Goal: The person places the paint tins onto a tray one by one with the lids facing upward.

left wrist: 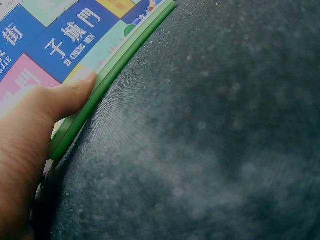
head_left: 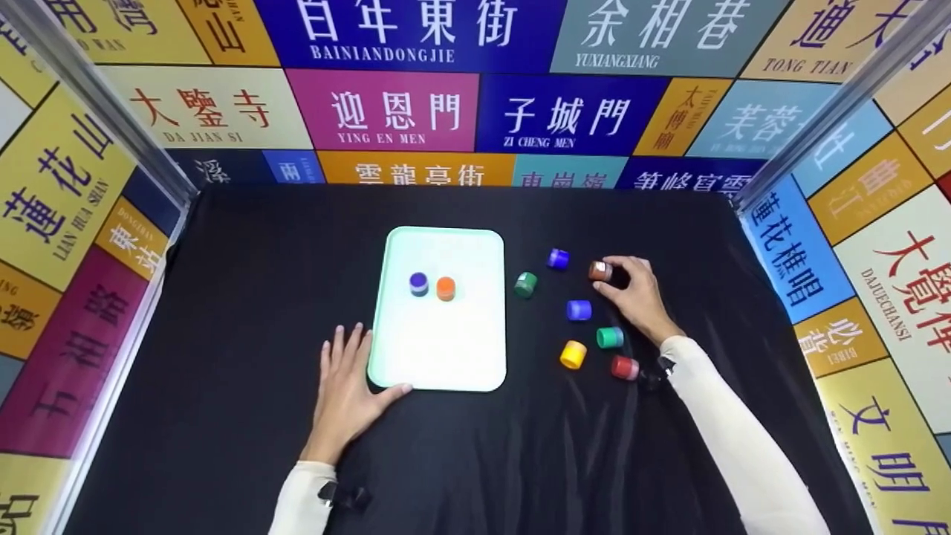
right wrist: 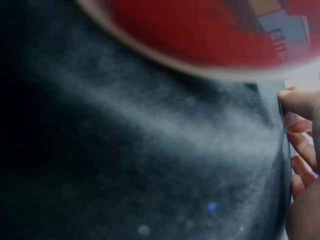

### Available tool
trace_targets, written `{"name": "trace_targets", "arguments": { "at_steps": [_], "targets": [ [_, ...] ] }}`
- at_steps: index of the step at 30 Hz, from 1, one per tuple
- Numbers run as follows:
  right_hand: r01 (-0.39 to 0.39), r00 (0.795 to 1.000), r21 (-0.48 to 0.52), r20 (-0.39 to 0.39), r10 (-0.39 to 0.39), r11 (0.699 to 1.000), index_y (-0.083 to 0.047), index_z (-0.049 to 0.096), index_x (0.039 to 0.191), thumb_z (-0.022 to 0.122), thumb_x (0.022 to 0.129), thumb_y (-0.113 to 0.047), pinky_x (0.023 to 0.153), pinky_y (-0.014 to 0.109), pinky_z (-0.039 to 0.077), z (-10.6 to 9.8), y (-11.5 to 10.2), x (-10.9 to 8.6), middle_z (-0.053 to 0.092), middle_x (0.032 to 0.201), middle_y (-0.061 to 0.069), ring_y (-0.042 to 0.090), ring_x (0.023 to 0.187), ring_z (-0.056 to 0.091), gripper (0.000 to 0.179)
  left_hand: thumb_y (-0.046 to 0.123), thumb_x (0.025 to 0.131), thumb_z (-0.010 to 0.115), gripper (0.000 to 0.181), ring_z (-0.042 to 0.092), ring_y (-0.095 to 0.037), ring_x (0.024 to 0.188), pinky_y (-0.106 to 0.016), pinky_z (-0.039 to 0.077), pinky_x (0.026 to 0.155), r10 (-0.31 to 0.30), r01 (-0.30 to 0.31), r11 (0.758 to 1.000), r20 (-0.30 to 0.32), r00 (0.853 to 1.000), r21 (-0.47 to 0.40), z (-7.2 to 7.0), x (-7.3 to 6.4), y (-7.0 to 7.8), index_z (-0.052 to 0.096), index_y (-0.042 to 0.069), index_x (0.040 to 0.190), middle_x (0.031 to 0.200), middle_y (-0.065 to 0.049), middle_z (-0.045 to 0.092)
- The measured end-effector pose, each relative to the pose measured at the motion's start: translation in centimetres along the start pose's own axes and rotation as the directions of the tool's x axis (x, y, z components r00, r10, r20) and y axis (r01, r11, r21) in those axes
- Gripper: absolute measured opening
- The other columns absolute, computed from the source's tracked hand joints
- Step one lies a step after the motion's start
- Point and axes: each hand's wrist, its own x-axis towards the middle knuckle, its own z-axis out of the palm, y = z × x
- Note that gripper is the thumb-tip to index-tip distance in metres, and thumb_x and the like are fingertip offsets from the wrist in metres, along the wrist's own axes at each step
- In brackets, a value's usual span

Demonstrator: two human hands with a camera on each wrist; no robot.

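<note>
The right hand (head_left: 631,290) pinches a small brown paint jar (head_left: 601,271) between thumb and fingers, at the right of the group of jars. In the right wrist view, that hand (right wrist: 302,145) is cut off at the right edge. The left hand (head_left: 345,390) lies at the near left corner of a pale green tray (head_left: 438,349), its fingers extended along the side. Its thumb (left wrist: 75,95) touches the tray's green rim (left wrist: 107,82) in the left wrist view. A purple jar (head_left: 418,283) and an orange jar (head_left: 445,288) stand on the tray.
Right of the tray lie a dark green jar (head_left: 526,284), blue jar (head_left: 558,258), violet jar (head_left: 579,310), green jar (head_left: 610,337), yellow jar (head_left: 573,354) and red jar (head_left: 624,367), the last near the right wrist. Lettered panels (head_left: 383,111) border the black cloth (head_left: 252,297).
</note>
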Motion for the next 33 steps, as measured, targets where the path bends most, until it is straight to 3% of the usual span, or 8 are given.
{"name": "trace_targets", "arguments": {
  "at_steps": [15, 24, 33],
  "targets": [
    [-0.049, 0.999, 0.059, -0.021, 0.050, 0.997, 0.000, 0.076, 0.122, 0.093, 0.088, -0.009, 0.110, 0.046, 0.042, -0.1, -0.4, -0.3, 0.072, 0.126, 0.021, 0.035, 0.124, 0.058, 0.039, 0.072, 0.085, 0.083, 0.120, 0.011, -0.045, 0.169, -0.061, 0.002, 0.137, 0.004, -0.004, 1.000, -0.002, 1.000, 0.017, -0.1, 0.0, 0.1, 0.039, -0.001, 0.169, 0.178, -0.021, 0.031],
    [-0.005, 0.999, 0.132, -0.034, 0.009, 0.991, 0.001, 0.077, 0.118, 0.094, 0.088, -0.006, 0.102, 0.042, 0.043, -0.3, -1.6, -0.7, 0.073, 0.109, 0.019, 0.033, 0.113, 0.059, 0.035, 0.072, 0.084, 0.084, 0.120, 0.012, -0.046, 0.169, -0.061, 0.003, 0.137, 0.009, -0.009, 1.000, -0.008, 1.000, 0.013, 0.0, 0.1, 0.1, 0.040, -0.002, 0.168, 0.178, -0.022, 0.032],
    [0.045, 0.999, 0.133, -0.032, -0.041, 0.990, 0.000, 0.079, 0.118, 0.095, 0.086, -0.007, 0.101, 0.039, 0.044, -0.2, -3.6, -0.9, 0.073, 0.108, 0.018, 0.031, 0.111, 0.058, 0.036, 0.072, 0.085, 0.083, 0.119, 0.012, -0.046, 0.169, -0.061, 0.002, 0.137, 0.007, -0.007, 1.000, -0.005, 1.000, 0.010, 0.0, 0.0, 0.1, 0.039, -0.002, 0.168, 0.178, -0.022, 0.031]
  ]
}}
